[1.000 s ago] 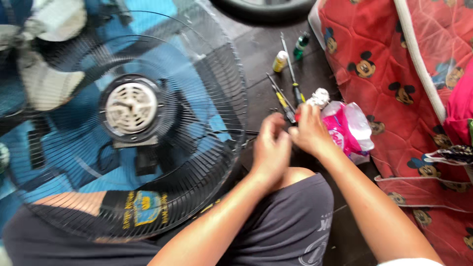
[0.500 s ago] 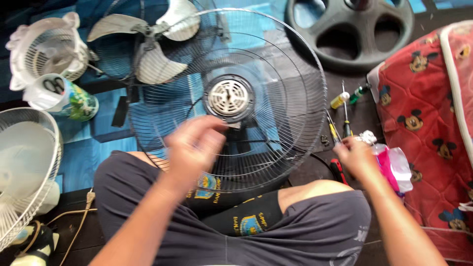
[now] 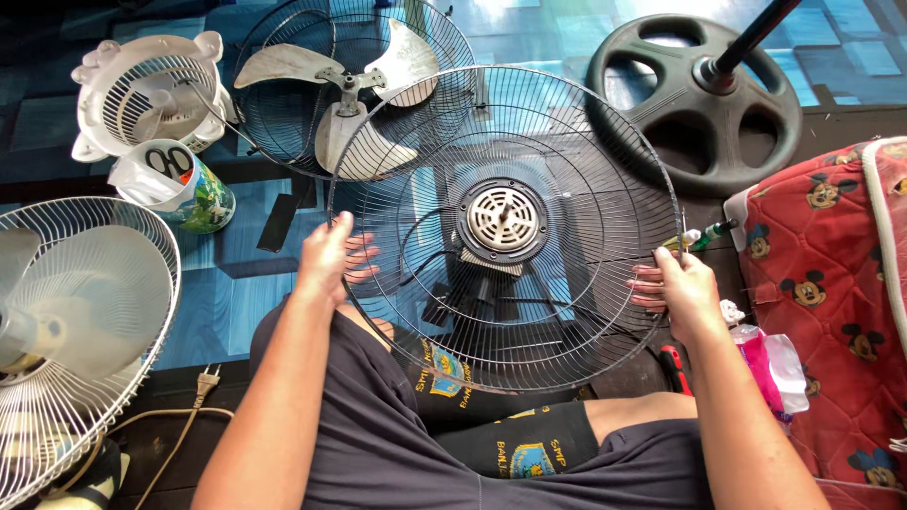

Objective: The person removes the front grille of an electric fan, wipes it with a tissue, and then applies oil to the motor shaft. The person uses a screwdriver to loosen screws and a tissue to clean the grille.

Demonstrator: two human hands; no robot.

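Observation:
A large dark wire fan guard [image 3: 567,151] with a round grey centre cap [image 3: 502,219] is held over my lap. My left hand [image 3: 331,260] grips its left rim, fingers curled through the wires. My right hand [image 3: 678,288] grips the right rim. Behind the guard lies a second dark guard [image 3: 283,113] holding a grey three-blade propeller [image 3: 345,90]. Screwdrivers [image 3: 704,236] lie just beyond my right hand, partly hidden by the rim.
A white fan [image 3: 66,321] stands at the left, with a small white fan housing [image 3: 142,94] and a printed cup [image 3: 184,184] behind it. A black round fan base [image 3: 694,104] with a pole is at the back right. A red patterned mattress [image 3: 831,283] borders the right. A plug [image 3: 203,382] lies on the floor.
My left hand moved from above the guard's middle to its left rim, and my right hand left the tools and took the right rim. The view shifted left, off the mattress.

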